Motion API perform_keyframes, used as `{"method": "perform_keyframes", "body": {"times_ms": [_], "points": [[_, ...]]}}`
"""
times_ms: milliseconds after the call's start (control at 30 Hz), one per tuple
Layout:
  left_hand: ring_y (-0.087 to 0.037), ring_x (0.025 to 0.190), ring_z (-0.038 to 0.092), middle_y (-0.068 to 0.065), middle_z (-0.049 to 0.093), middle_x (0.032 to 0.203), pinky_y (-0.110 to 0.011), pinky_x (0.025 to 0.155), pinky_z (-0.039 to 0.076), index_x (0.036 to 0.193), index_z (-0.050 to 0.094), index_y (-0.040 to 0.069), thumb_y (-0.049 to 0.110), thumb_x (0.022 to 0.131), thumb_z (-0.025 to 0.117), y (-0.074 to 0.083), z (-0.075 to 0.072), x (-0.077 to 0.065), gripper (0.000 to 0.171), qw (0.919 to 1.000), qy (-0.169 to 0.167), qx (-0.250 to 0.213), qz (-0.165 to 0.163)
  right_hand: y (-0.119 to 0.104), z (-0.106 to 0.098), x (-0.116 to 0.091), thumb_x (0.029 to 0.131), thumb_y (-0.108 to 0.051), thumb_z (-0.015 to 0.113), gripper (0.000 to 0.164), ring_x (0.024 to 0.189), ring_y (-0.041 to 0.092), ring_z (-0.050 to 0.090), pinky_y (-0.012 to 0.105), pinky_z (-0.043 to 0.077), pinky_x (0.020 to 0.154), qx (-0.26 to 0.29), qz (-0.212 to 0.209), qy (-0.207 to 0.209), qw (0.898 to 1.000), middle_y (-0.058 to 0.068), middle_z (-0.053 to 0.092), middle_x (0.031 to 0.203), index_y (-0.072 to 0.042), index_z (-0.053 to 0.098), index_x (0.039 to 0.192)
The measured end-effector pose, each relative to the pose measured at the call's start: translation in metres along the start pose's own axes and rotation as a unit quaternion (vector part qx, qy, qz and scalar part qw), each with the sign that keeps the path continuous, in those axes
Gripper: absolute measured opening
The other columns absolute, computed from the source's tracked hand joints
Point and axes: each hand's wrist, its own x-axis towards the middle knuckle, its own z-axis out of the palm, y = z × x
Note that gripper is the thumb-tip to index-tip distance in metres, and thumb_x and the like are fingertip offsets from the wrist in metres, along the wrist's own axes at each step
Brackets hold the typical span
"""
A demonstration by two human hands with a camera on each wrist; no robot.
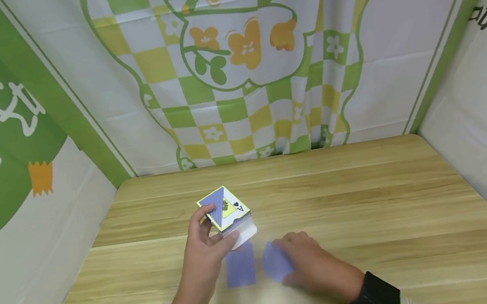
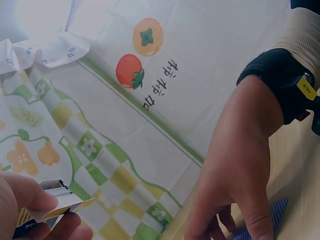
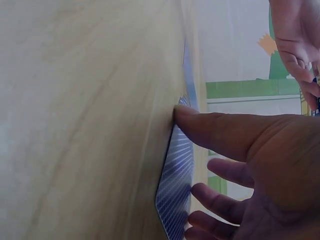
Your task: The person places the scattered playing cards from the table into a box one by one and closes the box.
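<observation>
My left hand (image 1: 201, 257) grips a playing-card box (image 1: 230, 207) above the table, fingers at its far side and thumb by the white flap (image 1: 245, 232), which hangs open. The box shows a blue pattern and an ace of spades. Low over the table, my right hand (image 1: 310, 260) holds blue-backed playing cards (image 1: 276, 263) by their edges, thumb on one side and fingers on the other in the right wrist view. They are blurred in the head view, and their number cannot be told. Between the hands, another blue-backed card or stack (image 1: 240, 270) lies flat, partly beneath the left hand.
The wooden table (image 1: 365, 193) extends around both hands. A printed curtain (image 1: 248, 111) with green and yellow checks hangs along its back edge. White cloth walls (image 1: 482, 109) rise at the sides.
</observation>
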Motion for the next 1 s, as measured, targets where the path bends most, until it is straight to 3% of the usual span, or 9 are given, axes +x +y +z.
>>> {"method": "perform_keyframes", "body": {"times_ms": [467,767,1000], "points": [[-0.029,0.095,0.064,-0.021,0.047,0.136,-0.035,0.071,0.061,0.145,0.033,0.012,-0.014,0.082,0.067,-0.001,0.0,-0.001,0.077,0.9999,0.005,0.007,-0.006,-0.01,0.005,0.0,0.066,-0.024,0.09,0.07,0.095,0.019,0.049,0.037,0.041,0.082,0.002,0.001,-0.029,1.0,-0.001,0.059,0.102,-0.016,0.063,0.131],[-0.028,0.093,0.064,-0.022,0.048,0.135,-0.036,0.069,0.061,0.145,0.034,0.011,-0.015,0.082,0.066,-0.002,0.001,-0.001,0.075,1.0,0.002,0.004,-0.002,-0.015,0.004,-0.002,0.067,-0.017,0.089,0.068,0.098,0.017,0.049,0.032,0.043,0.078,0.034,-0.002,-0.049,0.998,-0.003,0.056,0.107,-0.027,0.065,0.13],[-0.029,0.095,0.064,-0.022,0.047,0.137,-0.035,0.07,0.061,0.145,0.034,0.012,-0.014,0.082,0.067,-0.002,0.0,-0.001,0.076,0.9999,0.006,0.009,-0.006,-0.017,0.006,-0.004,0.074,-0.023,0.089,0.064,0.096,0.014,0.048,0.022,0.045,0.072,0.058,-0.047,-0.04,0.996,-0.003,0.056,0.106,-0.028,0.064,0.132]]}}
